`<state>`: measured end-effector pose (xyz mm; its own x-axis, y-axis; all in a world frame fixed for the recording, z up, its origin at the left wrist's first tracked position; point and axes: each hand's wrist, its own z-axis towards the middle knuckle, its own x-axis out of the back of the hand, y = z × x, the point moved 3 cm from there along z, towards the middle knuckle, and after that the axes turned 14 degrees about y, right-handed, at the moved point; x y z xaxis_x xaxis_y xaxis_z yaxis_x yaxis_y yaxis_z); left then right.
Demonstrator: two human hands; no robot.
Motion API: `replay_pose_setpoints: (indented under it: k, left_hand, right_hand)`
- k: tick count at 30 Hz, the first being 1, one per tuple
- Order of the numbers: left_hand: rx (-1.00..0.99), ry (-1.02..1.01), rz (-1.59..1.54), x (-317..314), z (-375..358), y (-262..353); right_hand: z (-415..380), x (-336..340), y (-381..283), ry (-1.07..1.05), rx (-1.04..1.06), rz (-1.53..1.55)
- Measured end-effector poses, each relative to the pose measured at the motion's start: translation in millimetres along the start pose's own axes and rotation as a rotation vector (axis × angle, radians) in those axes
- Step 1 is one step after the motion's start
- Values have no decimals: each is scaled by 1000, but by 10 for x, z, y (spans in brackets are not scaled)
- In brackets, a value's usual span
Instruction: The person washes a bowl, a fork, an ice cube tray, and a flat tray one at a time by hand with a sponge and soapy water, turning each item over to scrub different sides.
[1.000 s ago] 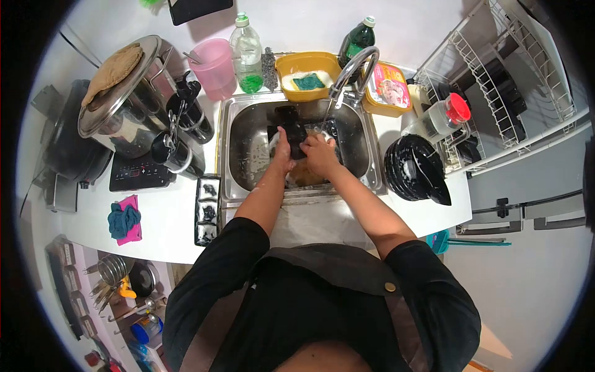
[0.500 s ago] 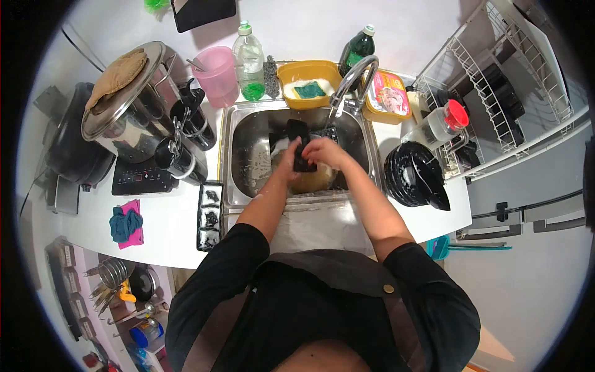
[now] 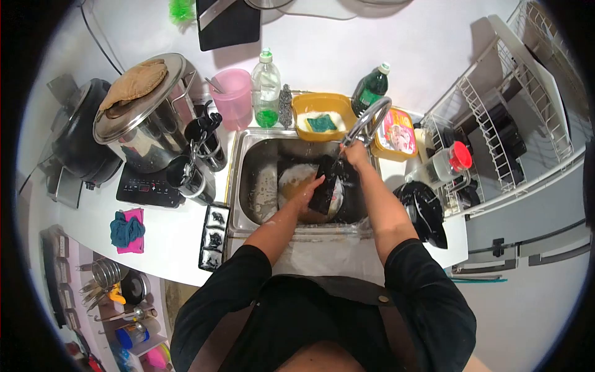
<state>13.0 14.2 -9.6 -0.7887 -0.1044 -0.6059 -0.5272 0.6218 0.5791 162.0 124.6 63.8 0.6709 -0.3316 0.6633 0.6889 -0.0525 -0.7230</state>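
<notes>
My left hand (image 3: 308, 193) grips a narrow black rectangular dish (image 3: 323, 197), held tilted inside the steel sink (image 3: 246, 214). Up at the spout of the curved faucet (image 3: 379, 106), my right hand (image 3: 355, 155) has its fingers wrapped round the spout's end. Water falls from there onto the upper part of the dish. Beneath the dish lie soapy, light-coloured round items, partly covered by it and by my left hand.
Left of the sink, a soapy sectioned black tray (image 3: 214, 239) lies on the counter. Soapy black bowls (image 3: 421, 211) are stacked on the right. Behind stand a yellow tub (image 3: 302, 101) with a sponge (image 3: 321, 124), and a dish soap bottle (image 3: 266, 93).
My right hand has left the black dish and moved up to the faucet spout. The left hand keeps the dish, now under the water. The camera view has shifted.
</notes>
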Motion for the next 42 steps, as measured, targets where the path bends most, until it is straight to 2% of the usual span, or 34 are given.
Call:
replay_pose_setpoints:
  k: [1, 2, 5, 6, 7, 8, 10, 11, 12, 14, 15, 17, 18, 21, 22, 24, 26, 29, 30, 33, 34, 37, 39, 41, 42]
  left_hand:
    - [39, 5, -26, 26, 60, -27]
    - [30, 19, -16, 22, -3, 26]
    - [-10, 153, -11, 217, 101, 88]
    - [-55, 212, 0, 274, 110, 106]
    - [-158, 284, 16, 302, 131, 127]
    - [-265, 353, 32, 334, 136, 146]
    - [-739, 600, 561, 453, 134, 216]
    - [-973, 713, 832, 468, 109, 235]
    - [-719, 799, 1048, 304, -148, 368]
    - [-804, 831, 1265, 237, -273, 450]
    - [-847, 851, 1373, 226, -296, 479]
    - [-1097, 804, 1117, 331, -225, 420]
    - [-1217, 776, 986, 412, -158, 398]
    - [-797, 498, 366, 655, 129, 311]
    - [-689, 461, 203, 670, 125, 299]
    - [-463, 366, -111, 510, -40, 348]
    - [-416, 269, -270, 453, -53, 367]
    - [-374, 146, -360, 414, -65, 391]
    - [-362, 125, -378, 430, -33, 379]
    - [-278, 56, -493, 420, -57, 332]
    - [-240, 33, -542, 394, -90, 324]
    - [-264, 3, -635, 338, -119, 305]
    - [-236, -23, -603, 345, -115, 279]
    - [-151, -77, -597, 350, -163, 232]
    - [-184, -69, -594, 345, -176, 222]
  right_hand:
    - [42, -44, 50, 85, 11, 26]
    - [97, -37, 34, -54, -16, -80]
    - [157, -38, -55, 66, 126, -320]
    - [244, -2, -96, 173, -11, -318]
    - [261, 85, -109, 321, -62, -280]
    - [76, 381, -544, 416, -130, -162]
    - [182, 358, -747, 488, -81, -146]
    - [258, 246, -849, 403, 74, -61]
    - [359, 127, -927, 317, 231, 22]
    - [645, -344, -933, -148, 420, 33]
    - [626, -434, -923, -201, 481, -157]
    - [493, -641, -986, -300, 607, -531]
    - [501, -746, -936, -422, 470, -567]
    - [672, -917, -877, -458, 608, -566]
    - [802, -995, -834, -380, 661, -478]
    - [820, -778, -957, -150, 570, -205]
    - [842, -553, -1040, 65, 531, -29]
    - [1220, -685, -731, 120, 231, 344]
    - [1026, -497, -840, 239, 214, 526]
    - [646, -183, -979, -71, -61, 911]
    - [563, -191, -944, -118, -145, 935]
    - [2, -319, -666, -473, -488, 597]
    - [-519, -334, -779, -716, 142, 403]
    - [-852, -409, -590, -238, 537, -66]
    - [-982, -438, -574, -211, 631, -13]
